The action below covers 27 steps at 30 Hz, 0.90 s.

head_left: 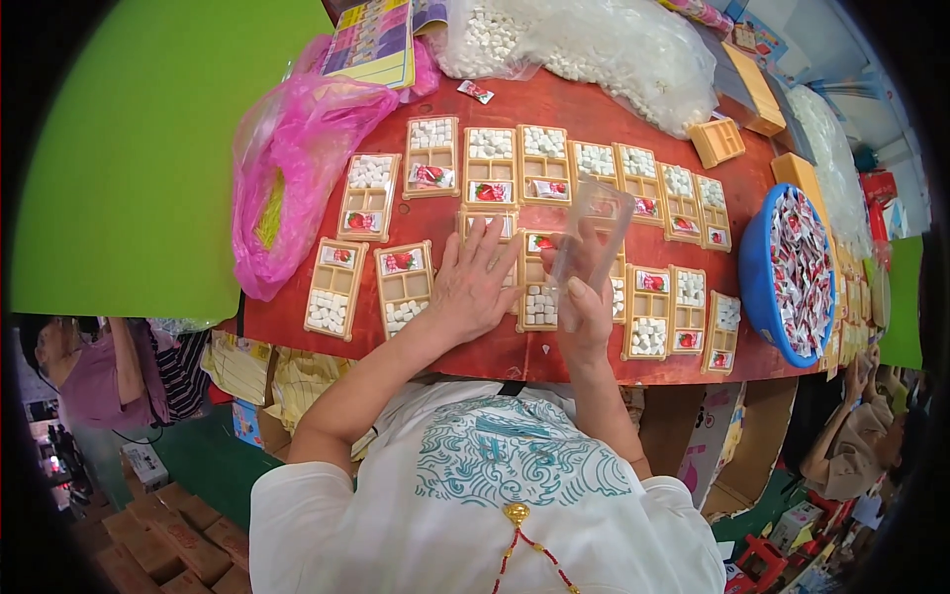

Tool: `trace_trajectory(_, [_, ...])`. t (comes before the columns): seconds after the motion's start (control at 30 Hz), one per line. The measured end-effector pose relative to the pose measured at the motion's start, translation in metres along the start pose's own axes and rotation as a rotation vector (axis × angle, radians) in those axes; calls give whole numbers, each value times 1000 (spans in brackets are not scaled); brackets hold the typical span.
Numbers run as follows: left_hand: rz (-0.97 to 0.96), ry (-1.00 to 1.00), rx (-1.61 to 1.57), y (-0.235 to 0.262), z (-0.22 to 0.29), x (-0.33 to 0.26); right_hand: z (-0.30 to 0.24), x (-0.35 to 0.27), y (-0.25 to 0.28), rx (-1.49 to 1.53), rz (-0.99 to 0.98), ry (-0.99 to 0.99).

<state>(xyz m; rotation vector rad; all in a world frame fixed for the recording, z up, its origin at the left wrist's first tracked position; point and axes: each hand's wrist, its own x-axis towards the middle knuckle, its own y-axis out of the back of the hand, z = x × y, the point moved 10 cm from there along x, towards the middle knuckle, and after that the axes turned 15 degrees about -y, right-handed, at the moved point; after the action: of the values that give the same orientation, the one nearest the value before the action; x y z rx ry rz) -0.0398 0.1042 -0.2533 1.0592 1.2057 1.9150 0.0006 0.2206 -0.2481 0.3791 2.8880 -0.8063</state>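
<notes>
My left hand lies flat, fingers spread, on a tan plastic tray in the near row on the red table. My right hand holds up a clear plastic lid over the neighbouring tray. Several such three-compartment trays lie in two rows, each with white pellets and a small red-and-white sachet.
A blue bowl of sachets stands at the right. A pink plastic bag lies at the left, and clear bags of white pellets at the back. Other people stand beyond the table's edge, left and right. Brown boxes sit at the lower left.
</notes>
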Motion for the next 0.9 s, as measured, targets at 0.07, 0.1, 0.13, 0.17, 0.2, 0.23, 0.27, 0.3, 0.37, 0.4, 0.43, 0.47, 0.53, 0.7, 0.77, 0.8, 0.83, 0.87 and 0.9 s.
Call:
trace_trajectory(0.07, [-27,-23,24,-8,-2,0,-1,-2,2,-3,5,2])
trace_trajectory(0.1, [-55,-43,48,-13,-2,1,-2,-3,2,-10,15,0])
trace_trajectory(0.13, [-55,-46,47,-15,-3,-1,-2,-3,4,-16,24,-3])
trace_trajectory(0.17, [-71,-60,31,-17,0,-3,-3,-3,6,-15,29,-2])
trace_trajectory(0.2, [-87,-73,16,-20,2,-5,-2,-3,8,-18,32,-9])
trace_trajectory(0.23, [-90,-75,14,-20,2,-5,-2,-3,9,-22,34,-17])
trace_trajectory(0.27, [-93,-77,17,-19,3,-5,-1,-3,10,-20,36,-18])
trace_trajectory(0.3, [-95,-78,21,-18,4,-5,-1,-2,10,-22,37,-11])
trace_trajectory(0.37, [-95,-77,22,-19,4,-5,-1,-2,10,-24,38,-5])
trace_trajectory(0.4, [-91,-75,23,-19,4,-6,0,-2,9,-32,28,-20])
trace_trajectory(0.43, [-91,-75,23,-19,4,-7,1,-1,7,-39,18,-34])
trace_trajectory(0.47, [-83,-80,31,-19,3,-8,-1,-2,7,-40,22,-32])
trace_trajectory(0.53, [-73,-93,36,-16,3,-8,1,-1,3,25,-31,-80])
trace_trajectory(0.7, [-145,-29,71,-14,-11,-15,5,-5,6,73,-35,-120])
trace_trajectory(0.77, [-131,-31,24,-7,-9,-14,12,-7,9,50,-3,-182])
trace_trajectory(0.8, [-48,-20,-15,6,-7,-11,11,-9,8,48,-14,-185])
trace_trajectory(0.83, [33,-8,-55,19,-5,-7,11,-10,12,52,-3,-178])
trace_trajectory(0.87, [27,-18,-57,29,2,-2,17,-10,14,-23,-8,-218])
trace_trajectory(0.9, [117,29,-364,41,5,5,24,-11,17,-99,-11,-261])
